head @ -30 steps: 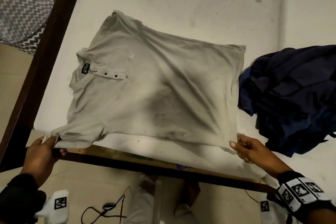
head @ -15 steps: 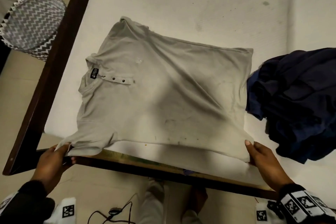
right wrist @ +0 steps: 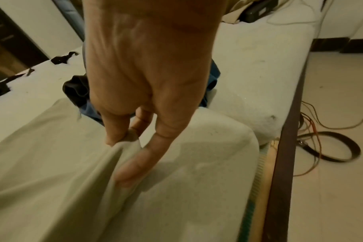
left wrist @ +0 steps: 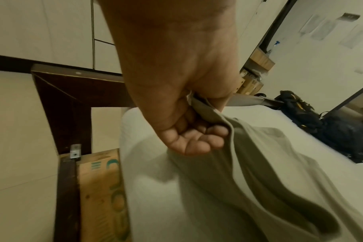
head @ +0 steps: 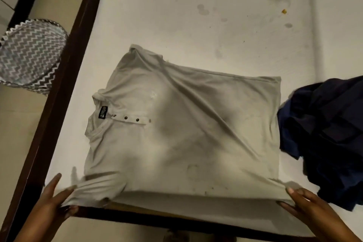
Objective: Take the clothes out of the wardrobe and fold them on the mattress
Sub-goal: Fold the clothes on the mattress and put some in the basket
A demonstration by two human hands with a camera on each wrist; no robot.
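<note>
A pale grey polo shirt (head: 186, 133) lies front up on the white mattress (head: 196, 15), collar to the left. My left hand (head: 66, 198) pinches the near sleeve at the mattress's front left corner; in the left wrist view the curled fingers (left wrist: 197, 139) hold the sleeve's cloth (left wrist: 259, 180). My right hand (head: 286, 196) pinches the near corner of the hem, with thumb and forefinger closed on the fabric (right wrist: 52, 163) in the right wrist view. The near edge is raised slightly and pulled taut between both hands.
A crumpled pile of navy clothes (head: 324, 133) lies on the mattress just right of the shirt. A dark wooden bed frame (head: 64, 84) runs along the left and front. A zigzag-patterned basket (head: 29, 55) stands on the floor at left. Cables (right wrist: 329, 147) lie on the floor.
Both hands have moved forward with the shirt's near edge, from over the bed frame to the mattress's front edge. The shirt is stretched flatter.
</note>
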